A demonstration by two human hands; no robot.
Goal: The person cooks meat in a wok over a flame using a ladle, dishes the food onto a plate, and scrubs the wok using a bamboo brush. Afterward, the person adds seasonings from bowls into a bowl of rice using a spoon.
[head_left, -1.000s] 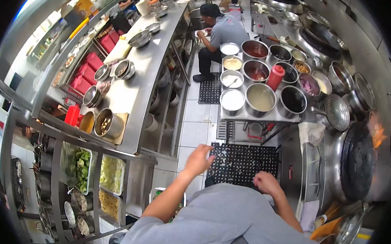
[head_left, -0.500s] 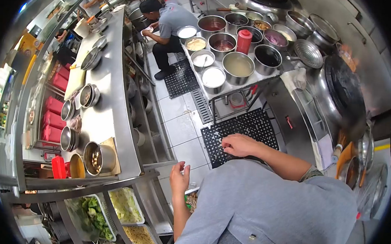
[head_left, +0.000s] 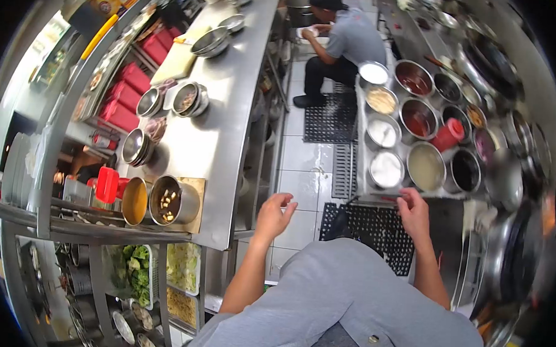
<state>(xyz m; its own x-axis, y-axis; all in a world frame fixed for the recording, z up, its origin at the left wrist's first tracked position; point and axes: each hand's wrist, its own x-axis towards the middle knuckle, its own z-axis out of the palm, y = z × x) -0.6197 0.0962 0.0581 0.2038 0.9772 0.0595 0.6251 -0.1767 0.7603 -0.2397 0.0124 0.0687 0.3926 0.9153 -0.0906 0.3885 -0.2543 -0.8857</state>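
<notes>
My left hand (head_left: 275, 217) is held over the tiled floor with its fingers apart and nothing in it. It is nearest to the edge of the steel counter (head_left: 219, 195). My right hand (head_left: 414, 212) hangs loosely curled, holding nothing, above the black rubber mat (head_left: 382, 232). Just beyond it stands the sauce table, with a pot of white powder (head_left: 386, 169), a pot of cloudy liquid (head_left: 426, 169) and a pot of dark sauce (head_left: 465, 171). A red squeeze bottle (head_left: 448, 136) leans among these pots.
Ahead, a person in a grey shirt (head_left: 357, 39) crouches in the aisle. On the left counter are a deep pot (head_left: 175, 199), a pan of orange liquid (head_left: 135, 202) and stacked bowls (head_left: 136, 147). Broccoli (head_left: 137, 273) sits in a lower basket. A wok (head_left: 514, 255) is at right.
My view and body have turned left. My right hand has swung out to the right, from over the mat toward the sauce table. My left hand has lifted forward. Both stay unladen.
</notes>
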